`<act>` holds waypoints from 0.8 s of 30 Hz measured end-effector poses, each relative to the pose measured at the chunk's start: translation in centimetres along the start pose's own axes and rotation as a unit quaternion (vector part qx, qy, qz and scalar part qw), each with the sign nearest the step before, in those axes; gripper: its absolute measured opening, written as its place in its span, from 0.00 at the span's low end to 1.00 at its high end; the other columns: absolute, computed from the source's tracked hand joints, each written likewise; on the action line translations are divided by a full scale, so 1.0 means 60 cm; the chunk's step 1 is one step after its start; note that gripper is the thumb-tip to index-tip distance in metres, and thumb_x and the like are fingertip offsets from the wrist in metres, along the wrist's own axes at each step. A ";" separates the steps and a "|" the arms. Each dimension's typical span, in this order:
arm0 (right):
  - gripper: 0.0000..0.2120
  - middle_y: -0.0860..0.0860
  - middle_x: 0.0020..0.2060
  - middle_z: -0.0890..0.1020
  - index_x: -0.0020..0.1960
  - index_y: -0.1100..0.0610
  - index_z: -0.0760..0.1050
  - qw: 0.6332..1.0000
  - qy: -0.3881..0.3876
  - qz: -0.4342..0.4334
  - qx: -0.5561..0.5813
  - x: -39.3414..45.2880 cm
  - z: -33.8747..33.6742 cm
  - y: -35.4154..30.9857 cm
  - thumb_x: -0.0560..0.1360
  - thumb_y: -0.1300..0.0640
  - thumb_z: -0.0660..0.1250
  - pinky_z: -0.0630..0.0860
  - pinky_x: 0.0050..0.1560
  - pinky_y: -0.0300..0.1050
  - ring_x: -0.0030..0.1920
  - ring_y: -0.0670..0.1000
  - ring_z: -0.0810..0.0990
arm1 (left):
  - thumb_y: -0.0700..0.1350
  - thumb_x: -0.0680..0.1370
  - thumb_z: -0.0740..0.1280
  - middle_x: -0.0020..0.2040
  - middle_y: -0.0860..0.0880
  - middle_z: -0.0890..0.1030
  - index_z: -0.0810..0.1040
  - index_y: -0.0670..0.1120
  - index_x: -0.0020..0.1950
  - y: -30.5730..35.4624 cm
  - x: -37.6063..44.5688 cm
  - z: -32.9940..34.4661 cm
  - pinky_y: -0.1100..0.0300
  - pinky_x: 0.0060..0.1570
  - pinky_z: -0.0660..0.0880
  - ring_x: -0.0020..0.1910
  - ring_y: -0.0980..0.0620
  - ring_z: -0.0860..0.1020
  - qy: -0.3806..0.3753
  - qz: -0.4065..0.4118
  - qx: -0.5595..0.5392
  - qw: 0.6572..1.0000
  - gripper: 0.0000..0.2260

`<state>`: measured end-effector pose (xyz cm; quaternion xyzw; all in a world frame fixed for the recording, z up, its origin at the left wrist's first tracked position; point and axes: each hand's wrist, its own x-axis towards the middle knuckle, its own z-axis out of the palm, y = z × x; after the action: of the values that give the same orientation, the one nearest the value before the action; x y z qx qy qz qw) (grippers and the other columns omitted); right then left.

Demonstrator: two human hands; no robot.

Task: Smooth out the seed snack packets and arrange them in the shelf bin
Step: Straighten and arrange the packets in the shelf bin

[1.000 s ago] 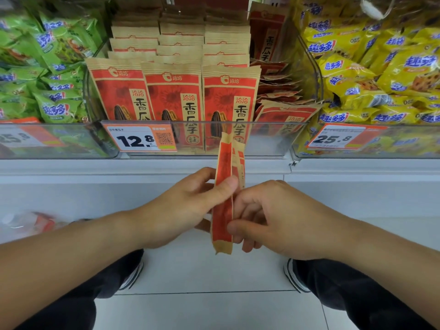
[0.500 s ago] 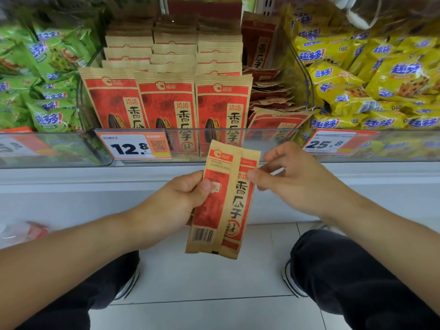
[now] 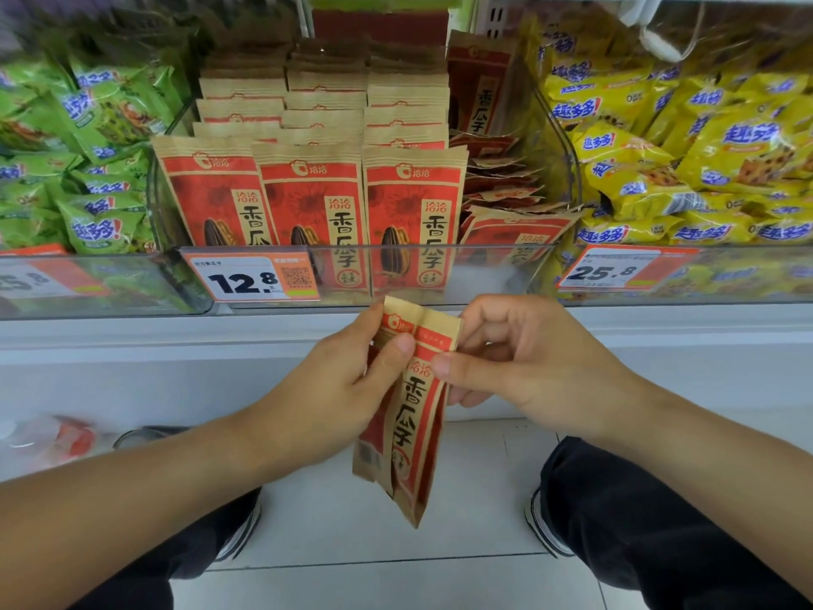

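I hold a red and tan seed snack packet [image 3: 413, 416] upright in front of the shelf, folded along its length. My left hand [image 3: 334, 389] pinches its upper left part with thumb on the front. My right hand [image 3: 519, 367] pinches its right edge between thumb and fingers. Above, the clear shelf bin [image 3: 497, 275] holds three neat upright rows of the same packets [image 3: 312, 200]. At the bin's right side, loose packets [image 3: 506, 187] lie in a messy pile.
Green snack bags [image 3: 88, 160] fill the bin on the left, yellow snack bags [image 3: 686, 156] the bin on the right. Price tags [image 3: 250, 279] hang on the bin fronts. A white shelf ledge [image 3: 176, 345] runs below. My knees and shoes stand on the tiled floor.
The packet was edge-on a second ago, then opened flat and raised; now it is lower and folded lengthwise again, with both hands closer together on its upper part.
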<state>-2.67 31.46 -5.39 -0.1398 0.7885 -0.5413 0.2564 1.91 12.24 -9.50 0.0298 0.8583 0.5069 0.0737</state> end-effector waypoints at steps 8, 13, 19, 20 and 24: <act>0.08 0.61 0.38 0.85 0.46 0.66 0.79 1.000 0.005 0.018 0.021 0.004 -0.003 -0.010 0.72 0.63 0.75 0.83 0.39 0.46 0.34 0.52 0.84 | 0.61 0.78 0.53 0.54 0.61 0.82 0.64 0.58 0.76 0.002 0.001 0.003 0.55 0.62 0.76 0.55 0.62 0.79 -0.002 -0.020 -0.026 0.999 0.25; 0.09 0.57 0.34 0.85 0.49 0.67 0.79 0.995 0.064 0.052 0.048 0.010 -0.015 -0.012 0.73 0.63 0.74 0.83 0.37 0.45 0.29 0.48 0.82 | 0.63 0.71 0.64 0.60 0.71 0.76 0.36 0.64 0.77 0.003 0.000 0.001 0.60 0.60 0.77 0.60 0.69 0.75 -0.083 -0.031 -0.067 0.994 0.45; 0.06 0.57 0.37 0.86 0.48 0.65 0.81 0.988 0.102 0.067 0.095 0.009 -0.035 -0.016 0.74 0.62 0.72 0.82 0.35 0.42 0.31 0.49 0.81 | 0.50 0.72 0.75 0.62 0.64 0.77 0.33 0.73 0.73 0.006 -0.009 0.001 0.64 0.45 0.79 0.56 0.63 0.79 -0.175 -0.027 -0.040 0.983 0.53; 0.06 0.58 0.38 0.86 0.48 0.65 0.81 0.988 0.099 0.069 0.098 0.009 -0.036 -0.015 0.74 0.62 0.72 0.82 0.35 0.42 0.31 0.50 0.81 | 0.50 0.72 0.76 0.62 0.64 0.77 0.33 0.73 0.73 0.004 -0.011 0.002 0.65 0.45 0.78 0.55 0.63 0.80 -0.182 -0.031 -0.033 0.982 0.53; 0.06 0.57 0.37 0.86 0.48 0.64 0.80 0.992 0.092 0.061 0.060 0.010 -0.034 -0.012 0.75 0.61 0.72 0.83 0.37 0.44 0.33 0.50 0.82 | 0.47 0.74 0.74 0.60 0.62 0.79 0.32 0.73 0.72 -0.005 -0.011 0.007 0.62 0.49 0.80 0.54 0.60 0.81 -0.189 -0.035 -0.029 0.981 0.52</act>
<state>-4.33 32.53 -4.31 -0.0256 0.7820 -0.5815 0.2231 2.65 12.35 -9.88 0.0929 0.8143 0.5138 0.2533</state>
